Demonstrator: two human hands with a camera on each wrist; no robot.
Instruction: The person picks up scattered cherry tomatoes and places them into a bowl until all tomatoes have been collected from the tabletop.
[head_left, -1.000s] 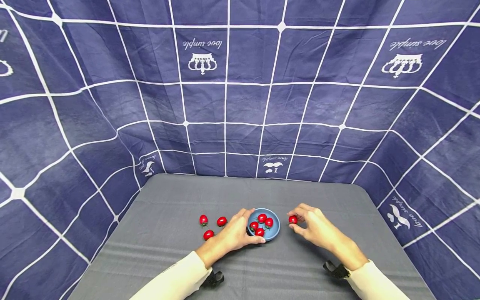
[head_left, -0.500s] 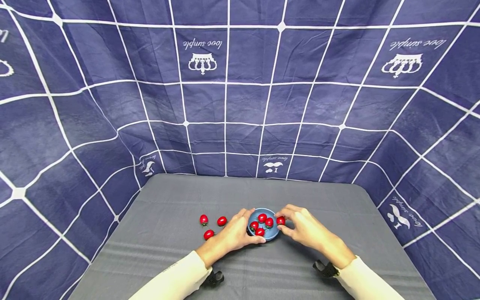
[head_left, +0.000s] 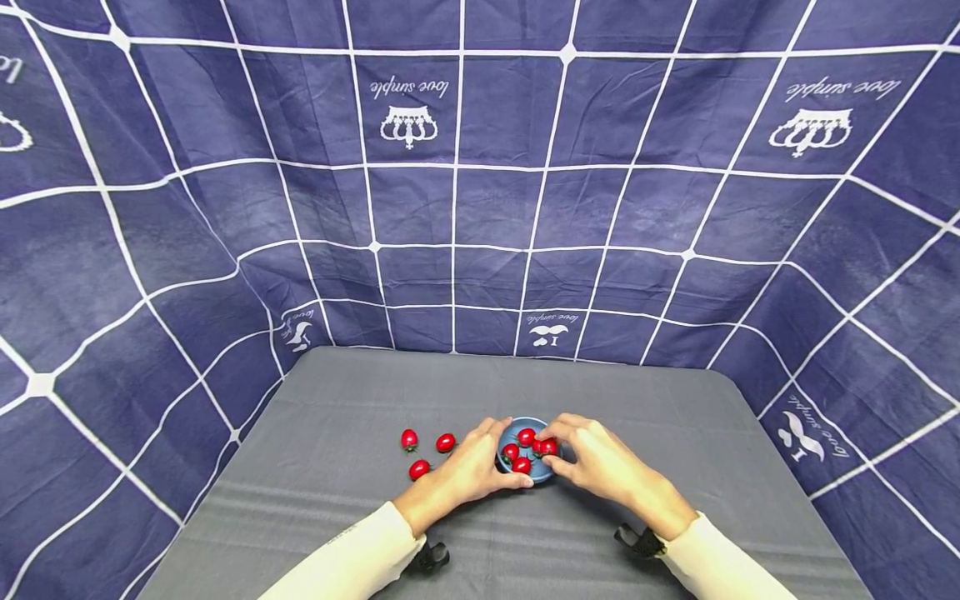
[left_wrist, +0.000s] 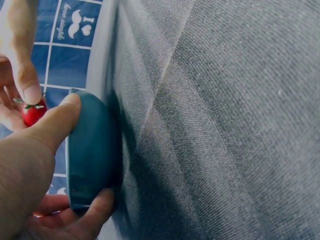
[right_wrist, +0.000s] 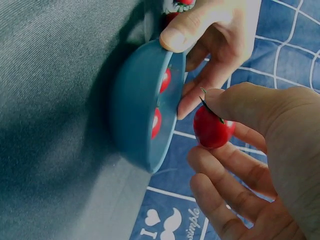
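Note:
A small blue bowl (head_left: 556, 471) stands on the grey table, with several red cherry tomatoes (head_left: 521, 465) inside. My left hand (head_left: 476, 462) grips the bowl's left side, its thumb at the near rim and fingers round the far side. Over the bowl's right part, my right hand (head_left: 600, 454) pinches one cherry tomato (right_wrist: 214, 126) with a green stem between thumb and fingers. In the right wrist view this tomato is just above the bowl's opening. The left wrist view shows the bowl's outer wall (left_wrist: 95, 145) and the held tomato (left_wrist: 34, 114) beyond the left thumb.
Three more cherry tomatoes lie on the grey table (head_left: 337, 467) left of the bowl, the nearest tomato (head_left: 419, 470) close to the left wrist. A blue cloth (head_left: 495, 208) with white grid lines hangs behind and at both sides.
My right hand has moved left with the pinched tomato, from right of the bowl to above it. The left hand keeps its grip on the bowl.

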